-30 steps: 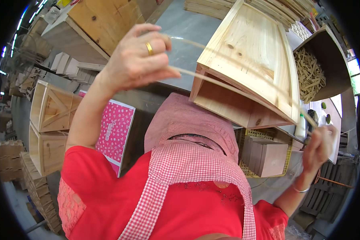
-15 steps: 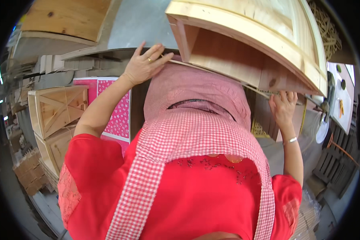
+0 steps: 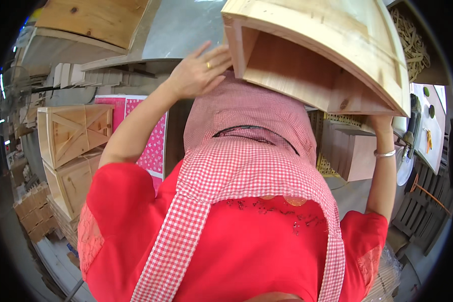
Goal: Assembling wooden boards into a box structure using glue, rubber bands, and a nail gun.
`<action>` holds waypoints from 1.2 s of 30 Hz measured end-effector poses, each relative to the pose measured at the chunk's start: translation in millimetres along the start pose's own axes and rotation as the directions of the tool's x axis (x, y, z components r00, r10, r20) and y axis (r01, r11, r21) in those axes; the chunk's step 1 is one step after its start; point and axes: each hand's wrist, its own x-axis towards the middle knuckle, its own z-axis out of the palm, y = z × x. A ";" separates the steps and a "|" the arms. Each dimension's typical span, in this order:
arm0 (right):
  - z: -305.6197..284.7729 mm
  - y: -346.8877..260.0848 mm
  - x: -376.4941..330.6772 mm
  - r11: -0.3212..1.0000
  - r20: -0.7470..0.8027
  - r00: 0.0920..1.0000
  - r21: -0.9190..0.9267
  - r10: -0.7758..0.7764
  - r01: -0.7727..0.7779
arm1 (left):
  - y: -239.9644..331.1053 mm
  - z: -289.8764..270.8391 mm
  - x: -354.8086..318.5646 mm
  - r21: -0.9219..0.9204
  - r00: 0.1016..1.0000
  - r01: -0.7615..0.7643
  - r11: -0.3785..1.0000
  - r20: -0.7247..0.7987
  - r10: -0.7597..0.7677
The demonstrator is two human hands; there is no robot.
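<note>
A pale wooden box [image 3: 307, 75], its hollow side facing me, stands on the grey worktop [image 3: 178, 30] in front of my body. At its left front corner is my left hand [image 3: 201, 70], fingers spread and stretched out, the fingertips close to or touching the side. My right hand [image 3: 380, 122] is at the lower right corner, where the box hides its fingers. Whether that hand grips the box I cannot tell.
Beige looped bands [image 3: 410, 45] fill a container at the far right. Wooden crates [image 3: 78, 131] are stacked at left near a pink patterned sheet [image 3: 151, 146]. Another wooden box [image 3: 88, 20] stands at upper left. Stacked boards [image 3: 360, 151] sit below the right corner.
My left hand has moved up and right toward the box's side. My right hand has gone under the right corner. A thin pale strip along the box's front is out of sight now.
</note>
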 end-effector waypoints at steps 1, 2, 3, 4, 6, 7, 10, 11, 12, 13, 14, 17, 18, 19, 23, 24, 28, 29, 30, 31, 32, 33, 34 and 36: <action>-16.0 -17.2 7.6 0.995 -0.015 0.999 0.085 0.048 -0.047 | 9.3 -15.8 0.7 -0.068 0.994 0.020 0.997 -0.106 -0.027; -24.4 -66.3 24.2 0.889 -0.200 0.904 -0.351 -0.379 0.295 | 10.1 -27.7 2.8 -0.134 0.974 0.024 0.991 -0.220 -0.054; -38.4 -95.4 42.3 0.914 -0.206 0.897 -0.200 -0.392 0.354 | 14.7 -48.6 6.1 -0.088 0.936 0.073 0.993 -0.338 -0.099; -50.1 -123.3 55.6 0.962 -0.228 0.935 -0.058 -0.273 0.267 | 23.7 -74.2 11.4 -0.055 0.882 0.128 0.990 -0.450 -0.138; -57.1 -139.1 61.2 0.958 -0.184 0.946 0.060 -0.267 0.282 | 51.2 -116.0 57.7 0.033 0.801 0.114 0.993 -0.595 -0.072; -56.8 -139.1 62.6 0.961 -0.161 0.955 0.082 -0.250 0.266 | 64.5 -135.5 88.0 0.036 0.804 0.029 0.999 -0.595 -0.002; -75.3 -157.3 73.3 0.960 0.064 0.973 0.190 -0.221 0.205 | 98.1 -151.5 179.6 -0.034 0.821 -0.191 0.981 -0.553 0.141; -83.1 -166.5 74.2 0.954 0.093 0.978 0.253 -0.189 0.161 | 103.3 -148.8 203.6 -0.035 0.858 -0.219 0.975 -0.482 0.175; -88.5 -164.9 74.0 0.958 0.087 0.970 0.197 -0.229 0.209 | 105.8 -145.2 225.5 -0.039 0.890 -0.243 0.969 -0.407 0.207; -89.0 -160.2 74.3 0.957 0.083 0.960 0.143 -0.267 0.253 | 107.0 -136.9 242.2 -0.092 0.898 -0.285 0.954 -0.374 0.232; -85.0 -157.1 78.0 0.949 -0.038 0.968 0.190 -0.250 0.253 | 110.8 -130.4 248.9 -0.100 0.918 -0.304 0.948 -0.297 0.263; -94.5 -144.0 101.5 0.978 0.025 0.983 0.116 -0.179 0.175 | 111.3 -132.8 248.6 -0.195 0.934 -0.343 0.919 -0.172 0.312; -92.7 -140.8 113.9 0.981 -0.052 0.984 0.087 -0.171 0.175 | 111.5 -129.0 246.9 -0.235 0.932 -0.336 0.912 -0.222 0.286; -89.7 -137.2 128.7 0.983 -0.124 0.978 0.061 -0.166 0.175 | 111.4 -129.1 246.6 -0.225 0.924 -0.354 0.908 -0.233 0.302; -71.2 -118.6 226.0 0.964 -0.366 0.896 -0.176 -0.251 0.198 | 114.2 -123.1 255.3 -0.317 0.922 -0.361 0.877 -0.262 0.285; -67.8 -104.1 248.4 0.959 -0.430 0.868 -0.232 -0.250 0.161 | 116.2 -123.4 257.3 -0.315 0.922 -0.359 0.879 -0.263 0.283; -35.7 -54.4 285.9 0.969 -0.326 0.945 -0.239 -0.015 -0.068 | 115.4 -121.1 256.0 -0.329 0.925 -0.353 0.876 -0.264 0.273; -20.9 -38.6 276.0 0.976 -0.226 0.973 -0.198 0.048 -0.094 | 117.6 -118.1 256.5 -0.343 0.926 -0.344 0.874 -0.277 0.255; -10.4 -11.0 264.7 1.000 -0.269 0.963 -0.024 -0.012 0.006 | 119.3 -115.3 259.1 -0.358 0.919 -0.358 0.862 -0.300 0.257; -2.5 1.8 256.1 0.979 -0.309 0.948 0.158 -0.077 0.131 | 119.6 -115.6 258.5 -0.358 0.927 -0.352 0.864 -0.258 0.271; -16.0 -8.4 244.9 0.964 -0.104 0.994 0.255 -0.044 0.069 | 110.4 -120.6 254.0 -0.351 0.926 -0.347 0.870 -0.273 0.260; -34.8 -27.0 235.9 0.940 0.117 0.992 0.342 -0.040 -0.002 | 104.4 -128.3 243.5 -0.398 0.922 -0.343 0.851 -0.317 0.223; -58.9 -46.7 227.4 0.976 0.227 0.974 0.218 -0.022 -0.028 | 102.0 -137.1 231.8 -0.448 0.914 -0.348 0.823 -0.359 0.191; -106.7 -106.1 213.5 0.999 0.218 0.975 0.026 -0.037 0.033 | 85.2 -162.4 199.4 -0.439 0.889 -0.356 0.825 -0.432 0.154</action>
